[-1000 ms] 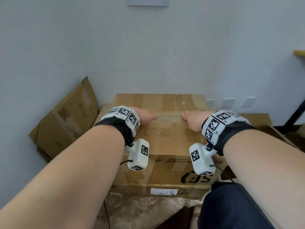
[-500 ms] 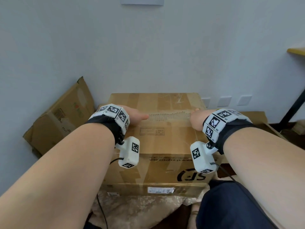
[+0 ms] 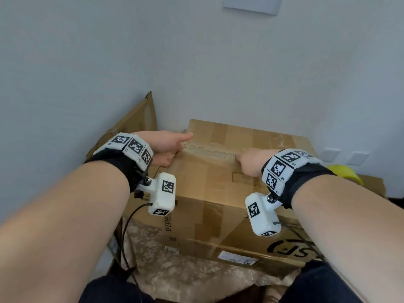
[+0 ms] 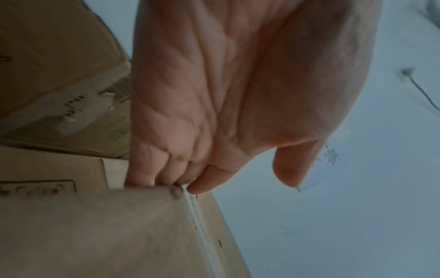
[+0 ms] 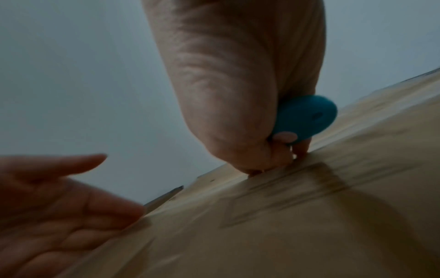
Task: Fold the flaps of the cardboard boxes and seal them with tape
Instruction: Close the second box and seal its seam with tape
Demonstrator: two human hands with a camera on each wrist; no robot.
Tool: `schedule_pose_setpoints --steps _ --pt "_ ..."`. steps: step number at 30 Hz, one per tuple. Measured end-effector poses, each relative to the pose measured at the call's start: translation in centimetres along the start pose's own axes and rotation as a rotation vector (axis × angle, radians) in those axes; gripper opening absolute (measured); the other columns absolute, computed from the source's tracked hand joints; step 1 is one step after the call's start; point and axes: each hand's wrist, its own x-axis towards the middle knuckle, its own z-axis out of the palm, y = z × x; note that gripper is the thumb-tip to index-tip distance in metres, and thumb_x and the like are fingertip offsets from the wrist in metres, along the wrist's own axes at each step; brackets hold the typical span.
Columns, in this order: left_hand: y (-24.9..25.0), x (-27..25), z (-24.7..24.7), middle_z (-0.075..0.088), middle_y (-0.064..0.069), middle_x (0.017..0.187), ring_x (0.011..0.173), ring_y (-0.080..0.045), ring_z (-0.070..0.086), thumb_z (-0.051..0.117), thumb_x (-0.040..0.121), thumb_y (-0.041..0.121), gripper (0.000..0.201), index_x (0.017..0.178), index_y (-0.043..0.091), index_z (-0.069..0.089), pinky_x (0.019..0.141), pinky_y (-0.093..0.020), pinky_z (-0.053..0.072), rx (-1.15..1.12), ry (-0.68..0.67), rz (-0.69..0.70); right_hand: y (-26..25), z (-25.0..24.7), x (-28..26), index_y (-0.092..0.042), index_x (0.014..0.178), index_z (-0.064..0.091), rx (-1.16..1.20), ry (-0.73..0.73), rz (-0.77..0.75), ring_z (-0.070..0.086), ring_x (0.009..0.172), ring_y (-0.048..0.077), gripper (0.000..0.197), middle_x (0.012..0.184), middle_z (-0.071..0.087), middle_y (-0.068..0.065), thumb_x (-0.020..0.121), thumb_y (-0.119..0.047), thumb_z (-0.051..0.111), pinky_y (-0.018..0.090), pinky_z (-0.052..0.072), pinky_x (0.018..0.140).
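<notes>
Brown corrugated cardboard fills the scene as a person is leaning over a closed cardboard box (image 3: 220, 184) standing against a pale wall (image 3: 196, 62), its top flaps lying flat and meeting along a rough, ragged centre seam (image 3: 209, 150). The left hand (image 3: 162, 147) is resting at the seam's left end, near the box's far left corner, with the index finger stretched out along the top; in the left wrist view the other fingertips (image 4: 166, 178) are bending down onto the flap's edge, holding nothing. The right hand (image 3: 251, 160) is sitting at the seam's right end, its fingers clenching a small rounded teal object (image 5: 307, 118) with its knuckles touching the cardboard; what that object is cannot be told. A second, battered cardboard box (image 3: 131, 125) is leaning against the wall to the left. Something yellow (image 3: 345, 172) is peeking out behind the right wrist.
</notes>
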Motion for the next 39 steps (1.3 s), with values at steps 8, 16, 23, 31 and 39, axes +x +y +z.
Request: schedule_pose_setpoints --steps 8,16,23,31,39 --pt "-4.2 -0.4 -2.1 0.065 0.022 0.098 0.095 0.009 0.057 0.014 0.098 0.054 0.053 0.124 0.021 0.046 0.086 -0.021 0.043 -0.213 -0.128 0.168 -8.8 -5.0 -0.9 -0.013 0.15 0.023 -0.111 0.014 -0.184 0.05 0.12 0.027 0.057 0.14 0.046 0.01 0.096 0.001 0.033 0.034 0.043 0.099" --pt "-6.4 1.4 -4.5 0.015 0.006 0.157 0.145 -0.01 0.009 0.01 0.095 0.061 0.068 0.151 0.024 0.01 0.117 -0.046 0.008 -0.332 -0.207 0.256 -12.1 -6.6 0.7 -0.011 0.153 0.011 -0.198 0.01 -0.135 0.041 0.132 0.03 0.061 0.15 0.035 0.013 0.096 0.0 0.032 0.035 0.037 0.105" --pt "-4.8 3.1 -4.1 0.004 0.003 0.159 0.145 -0.007 0.001 0.003 0.096 0.059 0.07 0.147 0.015 0.018 0.117 -0.044 0.002 -0.323 -0.232 0.348 -12.4 -7.4 0.6 -0.012 0.147 0.032 -0.207 0.001 -0.118 0.052 0.119 0.028 0.051 0.134 0.051 0.012 0.096 -0.003 0.033 0.028 0.041 0.082" --pt "-5.8 5.6 -4.4 0.024 0.01 0.153 0.141 -0.006 0.016 -0.001 0.092 0.064 0.072 0.149 0.025 0.022 0.114 -0.042 -0.004 -0.194 -0.304 0.316 -12.5 -7.6 0.9 -0.014 0.147 0.033 -0.188 0.005 -0.11 0.053 0.117 0.028 0.051 0.135 0.051 0.011 0.097 -0.005 0.033 0.025 0.036 0.074" --pt "-7.4 7.8 -4.2 0.024 0.01 0.154 0.142 -0.005 0.014 0.005 0.088 0.072 0.081 0.151 0.023 0.018 0.114 -0.045 -0.005 -0.149 -0.288 0.191 -12.6 -7.6 0.5 -0.016 0.148 0.032 -0.142 -0.007 -0.093 0.053 0.115 0.028 0.051 0.137 0.048 0.012 0.098 -0.005 0.031 0.025 0.039 0.07"
